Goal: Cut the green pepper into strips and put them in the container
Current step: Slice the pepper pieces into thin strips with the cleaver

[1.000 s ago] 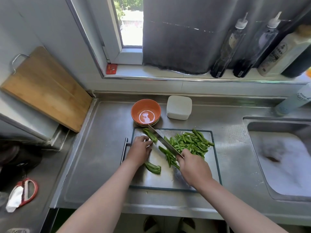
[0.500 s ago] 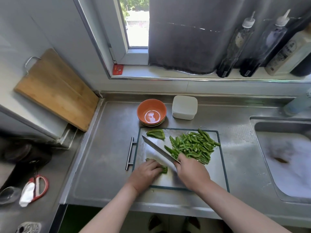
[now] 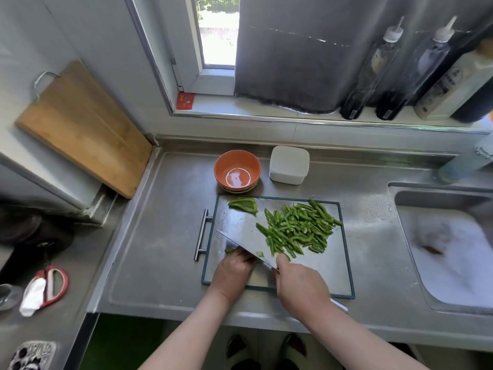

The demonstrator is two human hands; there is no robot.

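curling down over a green pepper piece (image 3: pixel 229 249), the fingers of your left hand (image 3: pixel 232 271) hold it against the near left part of the flat steel cutting board with the dark green rim (image 3: pixel 322 276). most of that piece is hidden under your knuckles and only a thin green edge shows. the fingers of your right hand (image 3: pixel 301 284) are wrapped tight round the handle of the broad steel cleaver (image 3: pixel 245 245), with the forefinger reaching toward the blade. the blade slants from the board's near middle out toward its left side, its flat just beside your left knuckles. whether the edge has met the pepper i cannot tell.

a heap of cut green pepper strips (image 3: pixel 298 228) lies on the far right half of the board. a second curved pepper piece, uncut (image 3: pixel 244 205), lies at the board's far left corner. just beyond that corner stands a stack of round orange bowls (image 3: pixel 221 166). a white square plastic container (image 3: pixel 289 164) sits just beyond the board's far edge, beside the bowls. a steel sink (image 3: pixel 440 194) lies to the board's right. a wooden chopping board (image 3: pixel 82 126) leans on the wall well off to its far left.
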